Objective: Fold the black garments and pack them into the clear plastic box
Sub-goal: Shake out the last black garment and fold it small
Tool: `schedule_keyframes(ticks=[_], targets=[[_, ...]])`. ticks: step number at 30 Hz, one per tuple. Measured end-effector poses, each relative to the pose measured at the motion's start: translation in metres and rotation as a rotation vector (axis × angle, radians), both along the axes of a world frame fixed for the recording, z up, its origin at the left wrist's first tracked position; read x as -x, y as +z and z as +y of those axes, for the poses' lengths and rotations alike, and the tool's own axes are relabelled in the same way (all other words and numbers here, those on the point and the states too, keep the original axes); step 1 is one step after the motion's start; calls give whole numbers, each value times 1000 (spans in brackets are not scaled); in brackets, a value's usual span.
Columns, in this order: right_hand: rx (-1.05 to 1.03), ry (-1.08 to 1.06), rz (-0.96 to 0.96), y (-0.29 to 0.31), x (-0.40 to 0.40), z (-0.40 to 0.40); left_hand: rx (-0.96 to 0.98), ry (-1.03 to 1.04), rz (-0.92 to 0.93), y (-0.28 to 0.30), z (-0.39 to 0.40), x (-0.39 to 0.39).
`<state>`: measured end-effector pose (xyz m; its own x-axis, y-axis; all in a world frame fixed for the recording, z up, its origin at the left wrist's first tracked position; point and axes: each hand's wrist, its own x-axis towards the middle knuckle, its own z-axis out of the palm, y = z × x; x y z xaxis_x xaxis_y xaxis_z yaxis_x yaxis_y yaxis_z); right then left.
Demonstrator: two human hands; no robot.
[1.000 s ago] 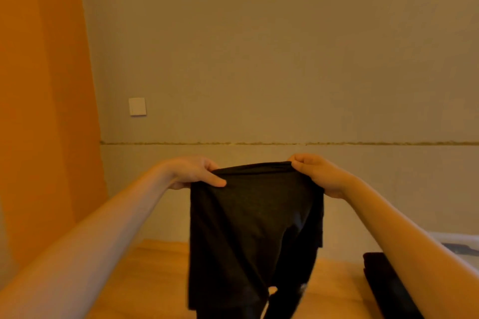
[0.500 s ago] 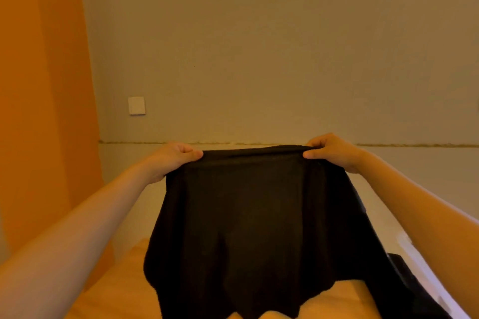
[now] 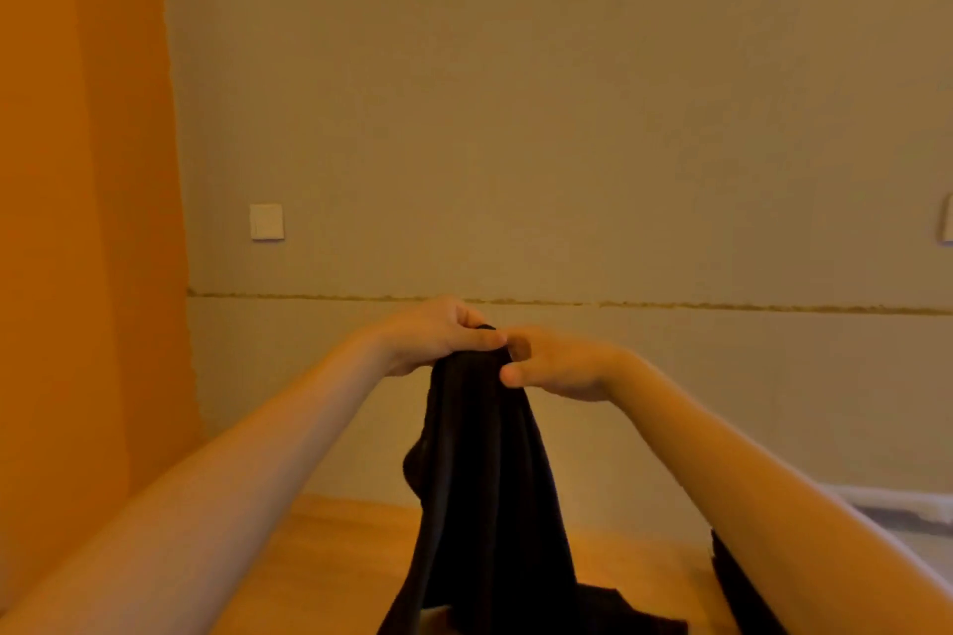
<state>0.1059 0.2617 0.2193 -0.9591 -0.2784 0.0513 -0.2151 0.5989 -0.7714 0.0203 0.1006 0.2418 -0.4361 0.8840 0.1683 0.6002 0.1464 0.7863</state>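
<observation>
— Where is the black garment (image 3: 485,469)?

— It hangs in the air from the two hands, gathered at its top edge into a narrow bunch. Below the grip it falls in long folds, and its lower end rests crumpled on the wooden tabletop (image 3: 319,562).

— How does the left hand (image 3: 438,333) hold it?

— Its fingers are curled over the top of the bunch with the thumb pressed against the cloth, so the fabric is clamped inside a tight grip.

— And the right hand (image 3: 554,366)?

— It sits just beside the left one, touching it at the fingertips. Its thumb and fingers are bent toward the same bunched edge, but whether they actually pinch the cloth I cannot tell.

— Anything else near the grip?

— Lower and to the right of it, partly behind the right forearm, lies another dark garment (image 3: 732,578). Beyond that, a pale rim of the clear plastic box (image 3: 887,500) shows. Behind the hands stands a beige wall with a white switch plate (image 3: 266,221) up and to the left.
</observation>
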Motion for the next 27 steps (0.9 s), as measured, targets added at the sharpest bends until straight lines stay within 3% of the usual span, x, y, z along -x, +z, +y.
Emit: schedule_keyframes(ticks=[6, 12, 17, 21, 23, 27], targets=[[113, -152, 164, 2, 3, 18, 295, 62, -20, -6, -26, 6], [166, -139, 64, -4, -10, 44, -186, 110, -260, -14, -34, 14], [270, -123, 94, 3, -5, 3, -230, 112, -206, -12, 4, -18], [338, -223, 161, 15, -9, 6, -451, 110, -429, -25, 16, -34], [297, -255, 149, 15, -10, 11, -436, 74, -473, -37, 17, -40], [225, -367, 173, 11, -8, 20, -225, 164, -411, -65, 19, -42]])
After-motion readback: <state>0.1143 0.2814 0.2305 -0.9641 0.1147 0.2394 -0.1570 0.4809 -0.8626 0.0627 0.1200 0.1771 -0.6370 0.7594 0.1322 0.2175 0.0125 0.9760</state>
